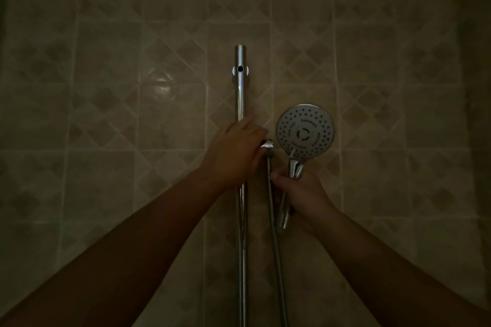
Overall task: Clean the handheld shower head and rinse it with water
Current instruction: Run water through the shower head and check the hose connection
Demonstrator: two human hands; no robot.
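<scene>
1. A wall of beige ceramic tiles with a darker diamond pattern (106,119) fills the dim view, with a faint glare spot left of centre.
2. A vertical polished chrome slide rail (240,93) runs down the middle of the wall, fixed near its top by a round mount with a dark hole in it.
3. The left hand (233,151) reaches up from the lower left and lies over the rail, fingers curled around the small chrome holder bracket (268,145) that juts out just right of the rail; the hand covers most of the bracket, and its grip looks closed on it.
4. A thin ribbed metal hose (276,247) hangs down from just below the bracket, passing between the two hands and out of the bottom of the view.
5. The right hand (303,199) is closed around the chrome handle of the round handheld shower head (305,131), holding it upright just right of the bracket and clear of it.
6. The shower head's pale grey spray face, dotted with nozzle holes around a central ring, points towards the camera, in front of the tiles.
</scene>
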